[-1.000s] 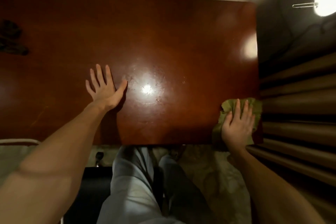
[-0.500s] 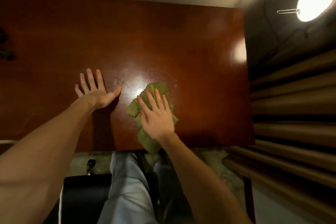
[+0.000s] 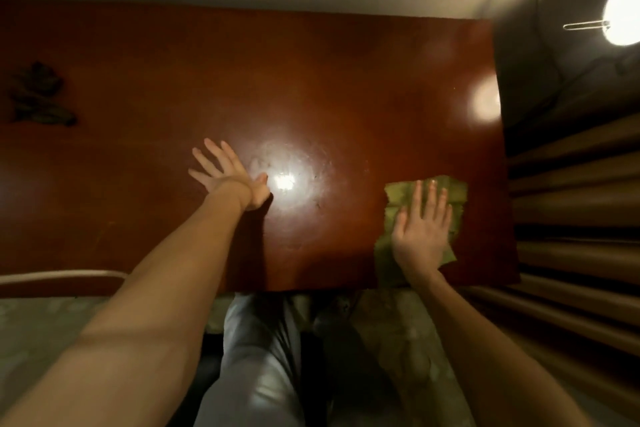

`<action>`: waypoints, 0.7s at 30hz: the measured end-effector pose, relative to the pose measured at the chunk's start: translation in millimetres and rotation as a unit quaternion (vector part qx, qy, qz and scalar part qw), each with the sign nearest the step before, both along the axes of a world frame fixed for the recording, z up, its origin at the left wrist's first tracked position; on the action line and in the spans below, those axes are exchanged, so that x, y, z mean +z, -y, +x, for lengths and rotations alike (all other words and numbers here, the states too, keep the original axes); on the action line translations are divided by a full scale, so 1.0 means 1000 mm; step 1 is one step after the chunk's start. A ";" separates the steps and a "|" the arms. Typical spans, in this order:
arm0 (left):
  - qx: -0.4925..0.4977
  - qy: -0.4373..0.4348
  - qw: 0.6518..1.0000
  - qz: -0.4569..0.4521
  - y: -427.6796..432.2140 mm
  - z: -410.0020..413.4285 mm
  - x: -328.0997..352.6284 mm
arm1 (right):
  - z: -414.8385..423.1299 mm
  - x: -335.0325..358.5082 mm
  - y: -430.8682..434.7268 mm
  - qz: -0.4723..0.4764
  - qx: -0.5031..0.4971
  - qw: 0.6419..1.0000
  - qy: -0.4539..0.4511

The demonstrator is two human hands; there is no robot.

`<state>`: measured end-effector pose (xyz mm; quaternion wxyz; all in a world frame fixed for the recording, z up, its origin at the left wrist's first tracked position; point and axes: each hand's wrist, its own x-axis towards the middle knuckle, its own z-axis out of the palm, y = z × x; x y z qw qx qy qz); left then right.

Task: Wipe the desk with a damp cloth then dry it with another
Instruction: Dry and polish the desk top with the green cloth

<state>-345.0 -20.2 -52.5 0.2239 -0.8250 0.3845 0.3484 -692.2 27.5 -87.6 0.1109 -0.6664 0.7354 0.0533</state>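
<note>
Desk (image 3: 346,80) left end cut off by frame edge. Dark object (image 3: 36,97) on far left of desk: in shadow, cannot identify. Cloth (image 3: 401,194) middle hidden under right hand (image 3: 422,236). Lamp (image 3: 623,10) overexposed, cut by right edge. Forearms (image 3: 166,288) run out of bottom edge.

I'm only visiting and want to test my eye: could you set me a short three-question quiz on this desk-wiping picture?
1. True or false: the right hand lies flat on the green cloth.
2. Which hand rests bare on the desk? A. left hand B. right hand
3. Fill in: the cloth lies toward the desk's ___ end.

Key: 1 true; 2 A; 3 right.
</note>
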 end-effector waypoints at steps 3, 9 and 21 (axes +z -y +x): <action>0.006 -0.016 0.999 -0.038 -0.008 0.003 -0.004 | 0.088 -0.002 -0.004 -0.004 0.117 0.993 0.022; -0.082 -0.023 0.958 -0.274 -0.047 0.050 -0.014 | 0.197 0.009 -0.055 0.027 0.247 0.966 0.076; -0.119 0.016 0.939 -0.323 -0.053 0.191 -0.040 | 0.227 -0.006 0.109 -0.037 0.143 0.989 0.031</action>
